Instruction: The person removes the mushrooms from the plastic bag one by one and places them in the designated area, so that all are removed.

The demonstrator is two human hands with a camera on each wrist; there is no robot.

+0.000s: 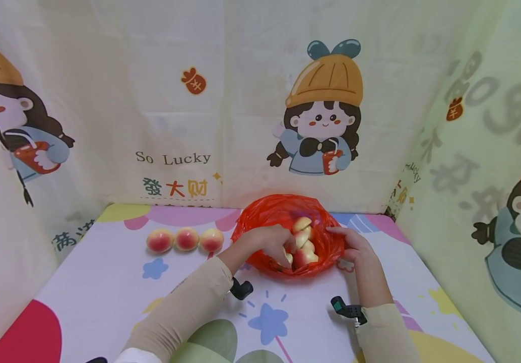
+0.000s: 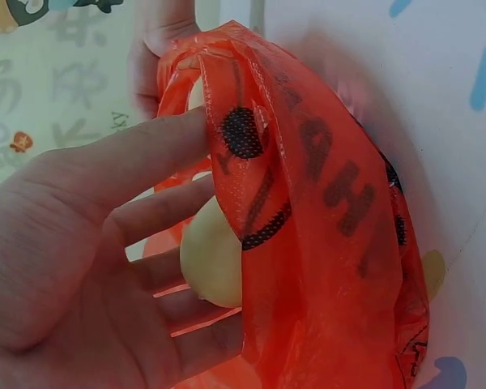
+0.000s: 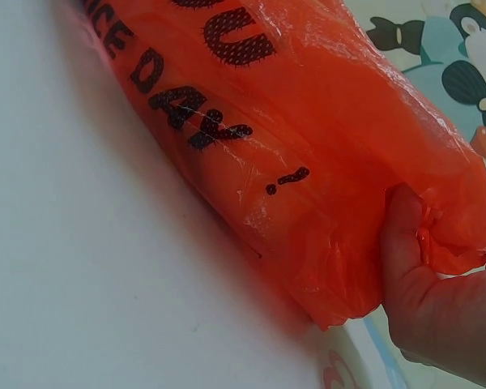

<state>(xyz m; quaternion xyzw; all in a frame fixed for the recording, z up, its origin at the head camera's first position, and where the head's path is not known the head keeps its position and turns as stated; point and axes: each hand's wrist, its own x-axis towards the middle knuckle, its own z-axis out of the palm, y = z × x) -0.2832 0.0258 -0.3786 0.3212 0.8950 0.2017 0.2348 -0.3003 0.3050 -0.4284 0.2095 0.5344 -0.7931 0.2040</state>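
Observation:
A red plastic bag (image 1: 260, 212) lies with its mouth toward me, and several yellow-and-red peaches (image 1: 306, 257) show inside it. My left hand (image 1: 275, 243) reaches into the mouth. In the left wrist view its spread fingers pass behind a pale peach (image 2: 213, 258), while the thumb tip is hidden behind the bag's edge. My right hand (image 1: 359, 250) grips the bag's right side; the right wrist view has the thumb (image 3: 402, 235) pressed on the bunched film.
Three peaches (image 1: 186, 239) stand in a row on the table, left of the bag. A patterned cloth (image 1: 120, 297) covers the table. Printed fabric walls (image 1: 242, 101) rise at the back and both sides. Each wrist carries a small black camera mount (image 1: 241, 289).

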